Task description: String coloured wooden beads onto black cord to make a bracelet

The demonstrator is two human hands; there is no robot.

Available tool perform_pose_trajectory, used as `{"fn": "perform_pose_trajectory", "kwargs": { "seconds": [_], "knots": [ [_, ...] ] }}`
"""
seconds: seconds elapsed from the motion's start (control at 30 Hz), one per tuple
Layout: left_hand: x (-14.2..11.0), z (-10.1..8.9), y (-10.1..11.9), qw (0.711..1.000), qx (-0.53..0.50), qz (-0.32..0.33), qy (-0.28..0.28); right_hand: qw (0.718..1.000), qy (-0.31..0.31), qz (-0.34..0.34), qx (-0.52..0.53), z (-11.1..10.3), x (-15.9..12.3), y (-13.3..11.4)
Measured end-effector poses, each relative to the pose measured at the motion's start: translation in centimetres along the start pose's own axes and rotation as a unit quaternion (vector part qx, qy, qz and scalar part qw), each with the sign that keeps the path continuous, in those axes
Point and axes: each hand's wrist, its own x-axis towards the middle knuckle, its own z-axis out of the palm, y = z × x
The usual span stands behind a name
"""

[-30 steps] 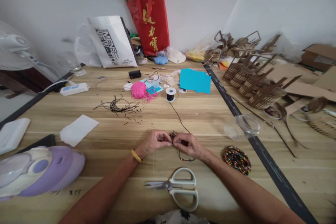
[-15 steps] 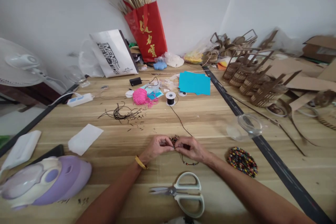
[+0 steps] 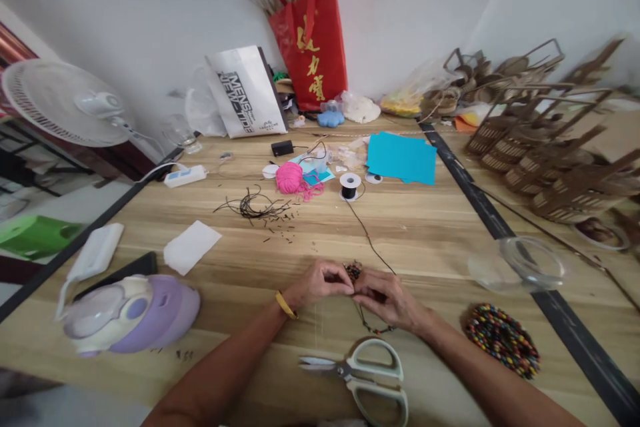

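Observation:
Thumb and fingers of my left hand [image 3: 323, 283] are pinched together, meeting the fingertips of my right hand [image 3: 390, 297] over the table. Between them they grip a thin black cord [image 3: 369, 238], which runs back to a white-flanged spool [image 3: 349, 188]. A loop of beaded cord [image 3: 375, 330] hangs below my right hand. Just behind the fingertips lies a small cluster of dark beads [image 3: 353, 271]. The exact pinch point is too small to make out. Pale-handled scissors [image 3: 345, 369] lie in front of the hands, blades pointing left.
Coiled strings of multicoloured beads [image 3: 503, 340] lie at right, near a clear plastic container [image 3: 533, 263]. Cut black cords [image 3: 255, 205], pink yarn [image 3: 290, 178] and blue sheets [image 3: 401, 157] are farther back. A purple-and-white device [image 3: 145, 313] stands at left; woven baskets [image 3: 540, 173] at right.
The view has turned left, so everything sits farther right in the picture and more of the fan shows. Both hands stay pinched together on the cord, with little visible change in their grip.

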Motion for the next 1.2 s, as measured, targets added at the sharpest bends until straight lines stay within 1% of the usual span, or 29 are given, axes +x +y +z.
{"fn": "perform_pose_trajectory", "kwargs": {
  "seconds": [0.1, 0.2, 0.3, 0.43, 0.53, 0.67, 0.87, 1.07, 1.2],
  "knots": [
    [-0.1, 0.0, 0.0, 1.000, -0.023, -0.006, -0.004, 1.000, -0.018, 0.008, -0.013, 0.1, 0.0, -0.1],
    [-0.1, 0.1, 0.1, 0.999, -0.033, -0.004, 0.004, 1.000, -0.026, 0.011, -0.007, 0.1, 0.0, -0.2],
    [-0.1, 0.1, 0.2, 1.000, -0.029, 0.003, 0.011, 0.999, -0.020, 0.027, 0.011, 0.3, -0.2, -0.1],
    [-0.1, 0.2, 0.1, 0.999, -0.036, -0.002, 0.013, 0.995, 0.003, 0.083, 0.048, 0.7, -0.6, 0.5],
    [-0.1, 0.2, 0.0, 0.999, -0.036, -0.011, 0.015, 0.992, 0.015, 0.105, 0.075, 0.9, -0.8, 0.9],
    [-0.2, 0.1, 0.0, 1.000, -0.024, -0.011, 0.012, 0.987, 0.016, 0.118, 0.106, 0.8, -0.6, 0.9],
    [-0.2, 0.0, -0.3, 0.999, -0.036, -0.015, 0.010, 0.987, 0.021, 0.116, 0.105, 0.6, -0.3, 0.7],
    [-0.1, 0.1, -0.4, 0.999, -0.050, -0.014, 0.012, 0.982, 0.022, 0.141, 0.127, 0.6, -0.1, 0.6],
    [-0.1, 0.1, -0.3, 0.999, -0.041, -0.020, 0.006, 0.977, 0.024, 0.150, 0.150, 0.5, 0.0, 0.6]
  ]
}}
